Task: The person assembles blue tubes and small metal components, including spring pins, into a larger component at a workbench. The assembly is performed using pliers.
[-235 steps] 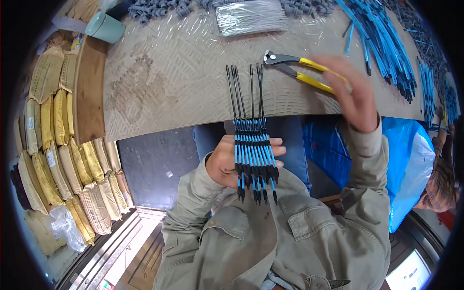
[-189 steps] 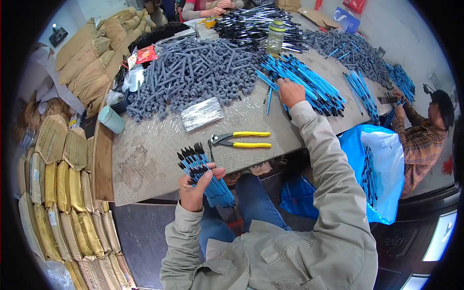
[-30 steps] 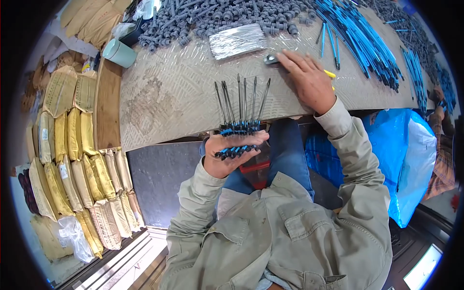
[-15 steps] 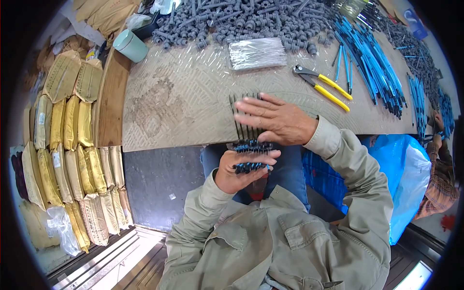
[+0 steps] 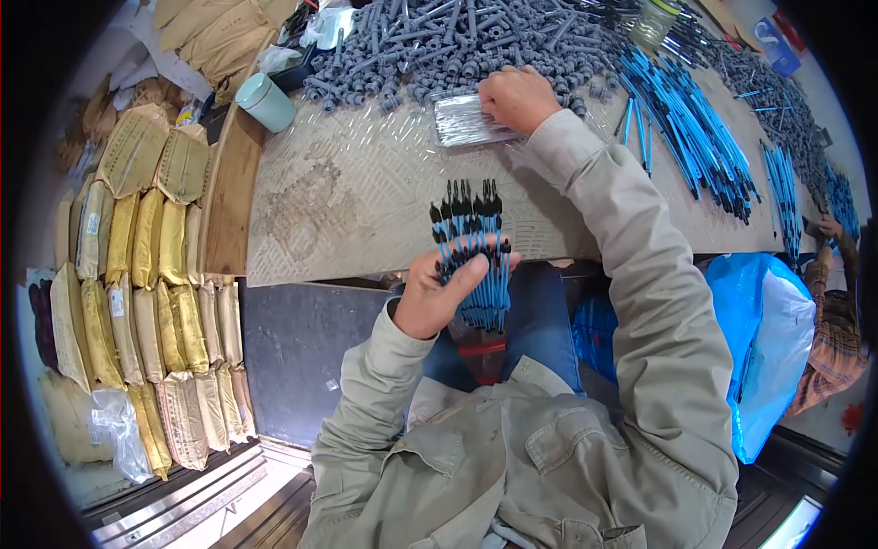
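Observation:
My left hand [image 5: 428, 295] is wrapped round a fanned bundle of thin blue rods with black tips [image 5: 487, 295], held upright in front of the table's near edge, its thumb across the front. Farther off, my right hand [image 5: 521, 99] rests at the right end of a flat stack of thin, clear, whitish sticks [image 5: 455, 121] on the table. Its fingers are curled together, and whatever they pinch is hidden. Just behind this hand lies a big heap of grey plastic fittings [image 5: 476, 41].
Many blue rods [image 5: 686, 128] lie heaped on the table's right side. A pale green canister [image 5: 265, 102] stands at the back left by a wooden board [image 5: 225, 210]. Brown and yellow packets [image 5: 137, 238] are stacked at left. A co-worker's hand [image 5: 830, 226] shows at far right.
My right hand has left the rods' black tips and reached forward to the clear sticks, its arm now covering the yellow-handled pliers. My left hand has tilted the bundle, showing more blue.

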A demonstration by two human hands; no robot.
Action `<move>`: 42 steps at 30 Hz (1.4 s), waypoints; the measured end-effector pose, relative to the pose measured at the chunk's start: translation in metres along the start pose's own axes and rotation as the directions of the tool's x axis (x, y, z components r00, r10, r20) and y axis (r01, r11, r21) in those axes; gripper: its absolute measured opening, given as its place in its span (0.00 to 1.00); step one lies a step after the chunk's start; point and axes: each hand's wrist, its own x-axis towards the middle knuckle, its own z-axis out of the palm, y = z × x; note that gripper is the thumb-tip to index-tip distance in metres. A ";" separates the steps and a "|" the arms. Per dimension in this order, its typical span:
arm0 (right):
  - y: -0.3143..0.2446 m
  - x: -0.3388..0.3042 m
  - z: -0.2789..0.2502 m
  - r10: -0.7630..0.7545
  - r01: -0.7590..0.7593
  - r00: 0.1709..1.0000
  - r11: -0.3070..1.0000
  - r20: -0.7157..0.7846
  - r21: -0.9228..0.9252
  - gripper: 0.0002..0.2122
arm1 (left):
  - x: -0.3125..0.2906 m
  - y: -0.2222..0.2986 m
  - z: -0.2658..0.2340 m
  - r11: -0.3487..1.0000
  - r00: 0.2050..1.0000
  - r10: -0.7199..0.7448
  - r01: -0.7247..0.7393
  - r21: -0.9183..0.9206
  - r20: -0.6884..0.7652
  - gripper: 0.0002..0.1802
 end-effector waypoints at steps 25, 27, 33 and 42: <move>-0.062 -0.165 -0.122 0.089 0.246 0.931 0.562 -0.354 0.789 0.10 | 0.010 -0.009 0.017 1.000 0.998 0.007 -0.007 -0.001 0.056 0.19; -0.060 -0.173 -0.123 0.082 0.217 0.927 0.676 -0.365 0.704 0.14 | 0.015 -0.013 0.019 0.999 0.998 0.038 -0.037 -0.026 0.042 0.19; -0.045 -0.179 -0.121 0.096 0.160 0.928 0.769 -0.359 0.619 0.21 | 0.025 -0.015 0.031 0.996 0.999 0.028 -0.026 -0.086 0.025 0.19; -0.052 -0.170 -0.117 0.052 0.213 0.916 0.778 -0.398 0.591 0.22 | 0.027 -0.005 0.032 0.991 0.990 0.133 -0.133 0.006 0.037 0.20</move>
